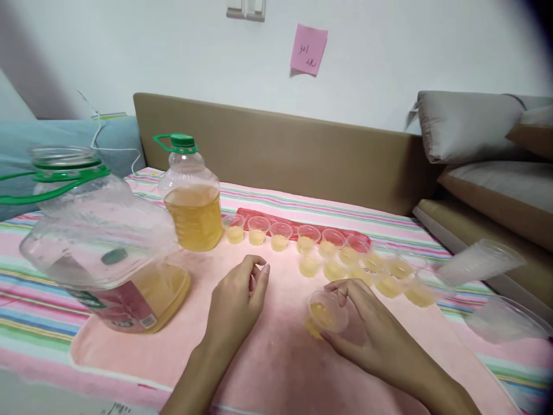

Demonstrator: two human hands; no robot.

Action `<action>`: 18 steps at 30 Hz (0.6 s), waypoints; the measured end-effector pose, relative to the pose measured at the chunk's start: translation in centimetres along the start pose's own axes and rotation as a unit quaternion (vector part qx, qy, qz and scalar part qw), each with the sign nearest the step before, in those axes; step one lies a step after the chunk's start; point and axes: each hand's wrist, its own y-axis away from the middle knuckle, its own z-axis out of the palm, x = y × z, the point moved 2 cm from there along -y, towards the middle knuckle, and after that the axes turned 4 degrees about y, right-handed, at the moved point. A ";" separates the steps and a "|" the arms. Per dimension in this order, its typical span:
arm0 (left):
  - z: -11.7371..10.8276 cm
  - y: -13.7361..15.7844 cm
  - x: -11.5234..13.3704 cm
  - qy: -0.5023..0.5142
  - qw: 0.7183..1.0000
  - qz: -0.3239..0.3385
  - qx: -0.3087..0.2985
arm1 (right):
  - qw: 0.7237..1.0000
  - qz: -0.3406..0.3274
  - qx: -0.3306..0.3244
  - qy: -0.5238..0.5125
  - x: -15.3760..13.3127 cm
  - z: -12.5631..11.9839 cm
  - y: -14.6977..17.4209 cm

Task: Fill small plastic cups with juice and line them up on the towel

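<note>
At left stand 1 uncapped plastic jug point(106, 248) and 1 green-capped jug point(192, 213). The hands are apart: the left hand point(239, 294), at center, is loosely curled; to its right, lower right of center, the right hand point(363, 323) grips 1 clear plastic cup point(330, 311). Beyond them, 3 filled cups point(258, 233) precede 2 overlapping rows, not exactly countable.

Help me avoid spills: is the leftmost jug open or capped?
Open: the jug shows a bare threaded neck above its green ring, no cap.
</note>
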 end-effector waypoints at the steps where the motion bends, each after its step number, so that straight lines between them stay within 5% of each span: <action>1: -0.1 0.1 -0.1 0.000 1.000 -0.002 0.001 | 1.000 -0.001 -0.001 0.004 -0.1 0.0 -0.1; 9: -1.3 0.1 -1.2 0.001 1.000 -0.017 0.021 | 0.999 -0.028 0.008 0.046 -1.2 -0.4 -1.8; 18: -2.1 -0.1 -1.6 0.026 0.998 -0.042 0.033 | 0.998 -0.032 0.007 0.056 -3.4 0.6 -8.3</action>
